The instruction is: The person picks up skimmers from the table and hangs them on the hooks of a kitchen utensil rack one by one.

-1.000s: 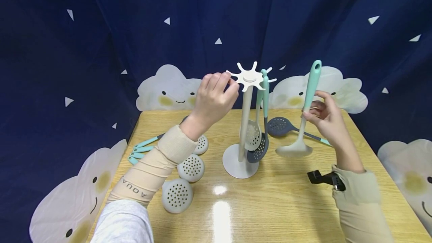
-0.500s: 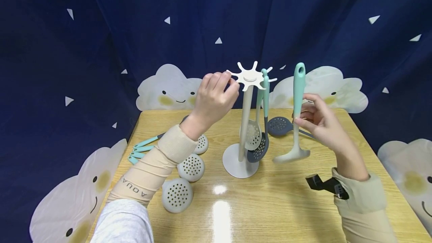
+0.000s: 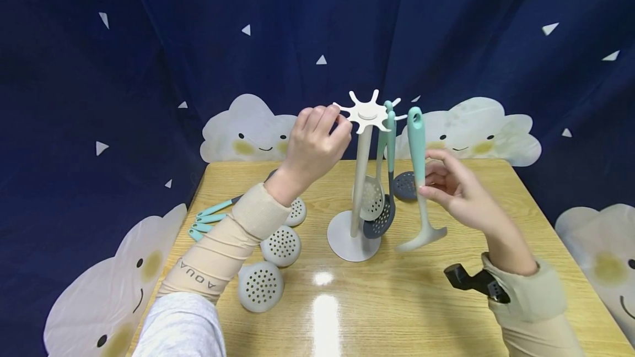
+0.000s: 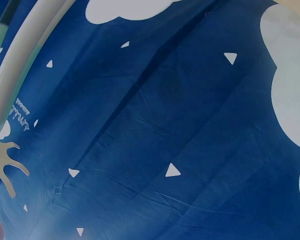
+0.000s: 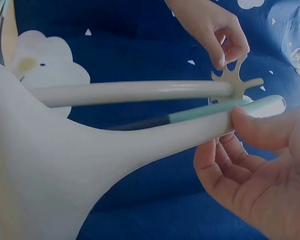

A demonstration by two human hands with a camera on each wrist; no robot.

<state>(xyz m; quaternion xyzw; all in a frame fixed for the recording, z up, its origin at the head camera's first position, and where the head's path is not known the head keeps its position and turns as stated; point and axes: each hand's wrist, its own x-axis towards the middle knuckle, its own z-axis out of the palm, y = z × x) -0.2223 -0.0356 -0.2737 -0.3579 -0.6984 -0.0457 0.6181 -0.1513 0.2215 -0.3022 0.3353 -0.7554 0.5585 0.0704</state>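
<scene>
My right hand (image 3: pixel 458 191) pinches a pale skimmer (image 3: pixel 423 219) with a mint-green handle, holding it upright, handle end up, above the table. In the right wrist view its broad head (image 5: pixel 45 155) fills the left side, a hole showing at the edge. My left hand (image 3: pixel 319 142) pinches an arm of the white utensil rack's star-shaped top (image 3: pixel 367 114); the right wrist view shows this grip as well. From the rack hang a pale skimmer (image 3: pixel 372 198) and a dark grey skimmer (image 3: pixel 382 219). The held handle is just right of these, its end near hook height.
Several pale perforated skimmers (image 3: pixel 260 287) lie left of the rack base (image 3: pixel 342 241), their mint handles (image 3: pixel 210 218) to the left, partly behind my left arm. Another dark skimmer (image 3: pixel 404 186) lies at the back right, partly hidden by my right hand. A blue curtain (image 3: pixel 278 26) stands behind the table.
My right hand has carried the skimmer left toward the rack and somewhat lower, its handle tipping from a rightward lean to a slight leftward one. The left hand keeps its place on the rack.
</scene>
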